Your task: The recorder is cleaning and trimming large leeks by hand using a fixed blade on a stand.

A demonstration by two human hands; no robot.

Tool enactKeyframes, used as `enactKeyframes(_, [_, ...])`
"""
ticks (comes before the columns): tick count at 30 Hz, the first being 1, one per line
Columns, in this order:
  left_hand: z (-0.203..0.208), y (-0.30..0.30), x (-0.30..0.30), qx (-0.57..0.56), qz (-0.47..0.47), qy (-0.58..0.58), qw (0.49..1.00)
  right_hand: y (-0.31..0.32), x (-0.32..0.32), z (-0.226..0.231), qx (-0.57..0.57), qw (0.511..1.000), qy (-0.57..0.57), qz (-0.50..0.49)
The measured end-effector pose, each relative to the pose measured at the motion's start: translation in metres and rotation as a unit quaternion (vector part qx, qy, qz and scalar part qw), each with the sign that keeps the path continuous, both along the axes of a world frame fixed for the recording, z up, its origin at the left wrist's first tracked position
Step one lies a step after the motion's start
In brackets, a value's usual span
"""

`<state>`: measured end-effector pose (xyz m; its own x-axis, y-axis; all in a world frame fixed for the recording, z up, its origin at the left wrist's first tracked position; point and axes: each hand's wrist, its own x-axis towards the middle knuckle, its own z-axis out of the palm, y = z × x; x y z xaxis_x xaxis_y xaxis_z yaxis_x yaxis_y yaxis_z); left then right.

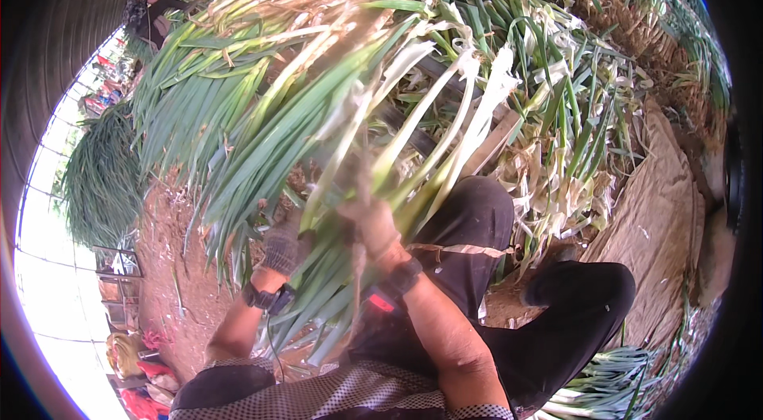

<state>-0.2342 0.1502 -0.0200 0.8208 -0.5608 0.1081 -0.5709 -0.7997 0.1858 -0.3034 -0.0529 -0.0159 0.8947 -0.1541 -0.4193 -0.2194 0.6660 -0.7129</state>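
A bunch of long green onions lies slantwise over my lap, white ends up and to the right, green leaves hanging down to the left. My left hand, in a grey knit glove, is closed around the leaves at the bunch's left side; its fingertips are partly hidden. At the bunch's middle, my right hand is smeared by motion but looks like a fist. A thin brown strand runs up and down through it. Both wrists wear dark bands.
A large heap of green onions rises ahead on the left. Loose peeled leaves and skins pile up at the right, beside a brown cloth. More onions lie at lower right. Another person is at the far left.
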Motion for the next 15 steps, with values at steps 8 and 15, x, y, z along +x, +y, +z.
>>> enactKeyframes(8, [0.019,0.016,-0.034,-0.119,-0.02,0.162,0.979,0.007,0.005,-0.01,0.042,0.996,-0.058,-0.06])
enactKeyframes(15, [0.003,0.038,-0.04,-0.06,-0.07,0.081,0.992,0.004,0.013,-0.024,0.021,0.995,-0.061,-0.082])
